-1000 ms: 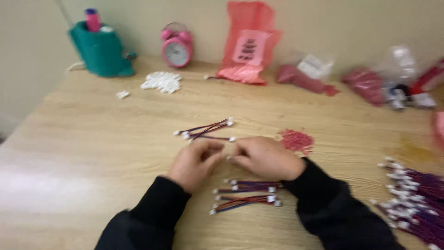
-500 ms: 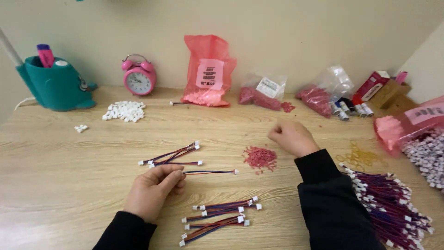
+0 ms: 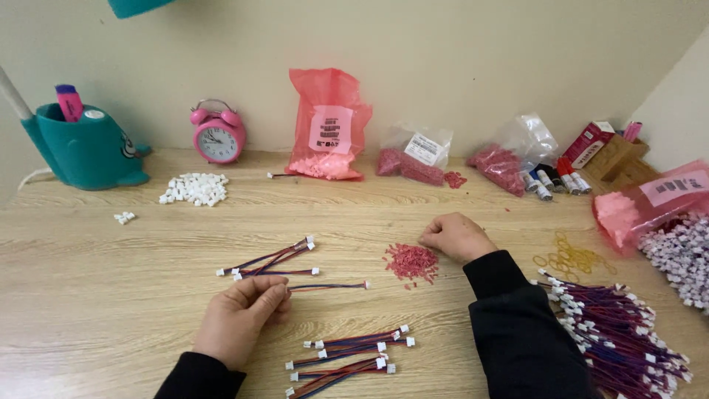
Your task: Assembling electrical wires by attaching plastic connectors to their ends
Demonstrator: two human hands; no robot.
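The left hand (image 3: pixel 240 318) is curled, pinching a thin wire (image 3: pixel 329 286) on the table (image 3: pixel 111 295). The right hand (image 3: pixel 456 236) is curled, touching the little red bits (image 3: pixel 411 262).

Matt wooden table (image 3: pixel 111 258), glossy plastic bag (image 3: pixel 329 122)

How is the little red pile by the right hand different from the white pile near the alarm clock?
The red pile is made of tiny grains; the white pile holds larger blocky pieces. The red pile lies mid-table, right beside the right hand; the white pile sits farther back, by the pink alarm clock, untouched. Both lie loose on the wooden table.
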